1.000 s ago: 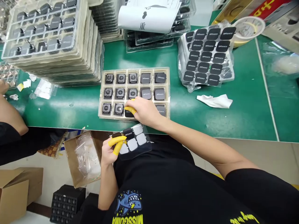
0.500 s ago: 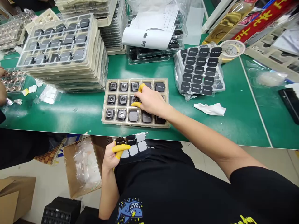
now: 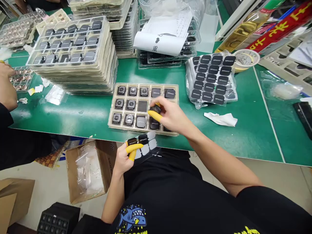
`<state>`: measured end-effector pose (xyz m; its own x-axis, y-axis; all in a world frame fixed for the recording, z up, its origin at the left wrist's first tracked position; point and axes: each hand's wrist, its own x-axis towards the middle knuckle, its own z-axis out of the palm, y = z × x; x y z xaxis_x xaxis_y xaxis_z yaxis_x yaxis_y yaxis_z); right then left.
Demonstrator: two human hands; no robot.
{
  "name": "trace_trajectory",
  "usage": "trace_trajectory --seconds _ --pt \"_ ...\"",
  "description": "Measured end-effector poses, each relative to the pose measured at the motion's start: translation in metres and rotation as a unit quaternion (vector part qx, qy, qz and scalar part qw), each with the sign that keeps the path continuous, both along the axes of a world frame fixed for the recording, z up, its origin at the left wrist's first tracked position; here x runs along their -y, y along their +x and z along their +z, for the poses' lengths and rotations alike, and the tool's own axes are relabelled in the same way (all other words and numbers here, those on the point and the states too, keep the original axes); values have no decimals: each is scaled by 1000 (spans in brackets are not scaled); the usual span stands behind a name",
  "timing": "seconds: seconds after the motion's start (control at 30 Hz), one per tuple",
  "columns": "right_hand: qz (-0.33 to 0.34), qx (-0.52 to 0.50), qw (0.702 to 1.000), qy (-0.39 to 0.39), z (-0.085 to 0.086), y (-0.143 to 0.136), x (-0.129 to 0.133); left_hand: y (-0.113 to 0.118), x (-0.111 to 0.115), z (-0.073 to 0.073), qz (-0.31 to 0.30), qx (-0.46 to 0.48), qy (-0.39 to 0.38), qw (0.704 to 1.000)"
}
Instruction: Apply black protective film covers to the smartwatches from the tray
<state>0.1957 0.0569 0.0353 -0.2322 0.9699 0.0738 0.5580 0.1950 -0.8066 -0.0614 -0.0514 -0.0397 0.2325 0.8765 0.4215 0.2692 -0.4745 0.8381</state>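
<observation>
Over the middle row of the tray (image 3: 112, 126), near the front edge of the table (image 3: 243, 139), the right hand (image 3: 174, 113) pinches a dark device (image 3: 156, 109); leftward, nearer the body, the left hand (image 3: 123, 159), farther from that device, grips a slanting sticker sheet (image 3: 145, 149).

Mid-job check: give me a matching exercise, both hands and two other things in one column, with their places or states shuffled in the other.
1. Left hand
2. Right hand
3. Crumpled white scrap
4. Clear crumpled plastic

A. Inside the open cardboard box
B. Lying on the green table
C. Holding a sheet of black and grey pads
D. Pinching a dark piece over the compartment tray

Right pairs: 1-C, 2-D, 3-B, 4-A
</observation>
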Motion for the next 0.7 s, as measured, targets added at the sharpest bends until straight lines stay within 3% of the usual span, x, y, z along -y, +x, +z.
trace_trajectory --seconds 0.1,0.23,0.37,0.5,0.57,0.7 --pt "18 -128 989 -77 9 8 55 16 1 7 -29 -22 17 999" --pt "1 -153 971 -184 -2 3 102 37 3 9 -42 -112 75 990" --pt "-19 -160 970 -183 -18 -2 109 50 4 7 6 -152 125 981" --pt "-32 -137 988 -60 -19 -3 106 58 6 14 44 -65 16 997" --pt "-36 -143 988 -36 -19 -2 106 59 7 16 35 -32 -35 998" --pt "-13 -163 983 -88 -16 3 104 48 4 13 -30 -2 -77 997"
